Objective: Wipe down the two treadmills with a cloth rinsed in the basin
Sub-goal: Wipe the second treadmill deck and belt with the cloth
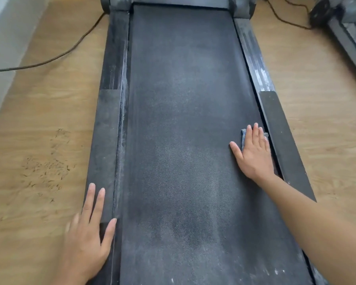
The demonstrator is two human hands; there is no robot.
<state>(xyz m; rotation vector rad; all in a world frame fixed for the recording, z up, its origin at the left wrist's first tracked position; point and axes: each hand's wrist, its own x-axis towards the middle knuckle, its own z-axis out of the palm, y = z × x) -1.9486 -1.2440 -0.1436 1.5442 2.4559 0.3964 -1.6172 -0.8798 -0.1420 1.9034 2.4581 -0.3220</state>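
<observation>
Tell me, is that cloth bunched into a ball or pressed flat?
Pressed flat. The cloth lies under the right hand on the belt, only thin grey edges showing around the spread fingers.

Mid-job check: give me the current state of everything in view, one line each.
Cloth: flat on the belt, pinned under the right hand.
Right hand: open, palm down on the cloth.
Left hand: open, resting on the left side rail.
Treadmill belt: dusty, pale patches down the middle.
Right side rail: white smears.
Second treadmill: partly in view, dusty.
</observation>
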